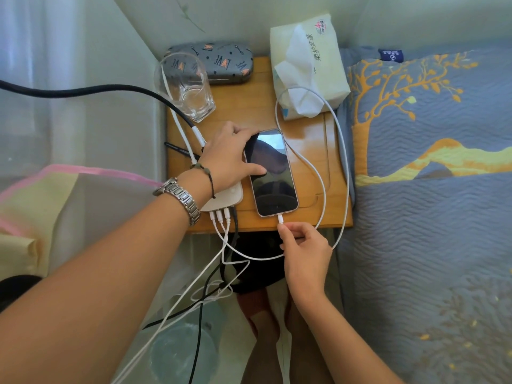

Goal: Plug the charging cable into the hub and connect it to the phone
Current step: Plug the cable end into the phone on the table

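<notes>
We cannot see most of the hub, since the left hand and its wrist lie over it; only its near end with the plugs shows; the same hand covers the upper left corner of the phone; the right hand hides the stretch of charging cable just behind the plug, so we cannot tell how the fingers meet it; the thick black cable runs off the left edge; the white leads below the bench tangle and leave at the bottom edge; the small print on the tissue pack is unreadable to us.
</notes>
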A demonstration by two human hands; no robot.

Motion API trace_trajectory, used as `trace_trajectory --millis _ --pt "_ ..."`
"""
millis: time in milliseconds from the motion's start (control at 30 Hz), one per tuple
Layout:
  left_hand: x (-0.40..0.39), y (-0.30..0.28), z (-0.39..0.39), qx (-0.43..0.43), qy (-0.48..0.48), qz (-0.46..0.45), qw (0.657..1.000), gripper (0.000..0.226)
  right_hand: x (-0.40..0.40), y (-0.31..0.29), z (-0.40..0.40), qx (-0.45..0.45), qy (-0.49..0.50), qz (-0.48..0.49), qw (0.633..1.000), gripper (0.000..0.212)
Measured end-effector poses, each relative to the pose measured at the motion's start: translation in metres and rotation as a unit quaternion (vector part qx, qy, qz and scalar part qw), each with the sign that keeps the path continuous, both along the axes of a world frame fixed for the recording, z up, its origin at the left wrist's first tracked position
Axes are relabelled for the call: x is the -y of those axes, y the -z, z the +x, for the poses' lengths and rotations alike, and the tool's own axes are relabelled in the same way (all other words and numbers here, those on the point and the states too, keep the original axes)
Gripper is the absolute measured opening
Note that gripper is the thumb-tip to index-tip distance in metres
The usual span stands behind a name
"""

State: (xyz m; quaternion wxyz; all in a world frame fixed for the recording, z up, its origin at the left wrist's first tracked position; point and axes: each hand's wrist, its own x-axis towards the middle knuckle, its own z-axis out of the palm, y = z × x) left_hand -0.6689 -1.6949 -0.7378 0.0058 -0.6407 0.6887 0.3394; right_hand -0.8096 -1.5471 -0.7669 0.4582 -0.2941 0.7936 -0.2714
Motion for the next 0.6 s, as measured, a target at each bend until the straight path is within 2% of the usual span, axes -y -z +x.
trace_trajectory --millis 267,600 --pt "0.0006 -0.0007 -0.0005 0.004 -0.001 -0.002 1.000 0.075 0.0016 0.0001 -0.0005 -0.087 -0.075 -0.052 0.992 0.008" --pt "-0.0029 0.0046 -0.0042 0.034 -0.011 -0.031 0.999 0.075 0.0011 0.0027 0.0069 -0.109 -0.061 -0.085 0.989 0.007"
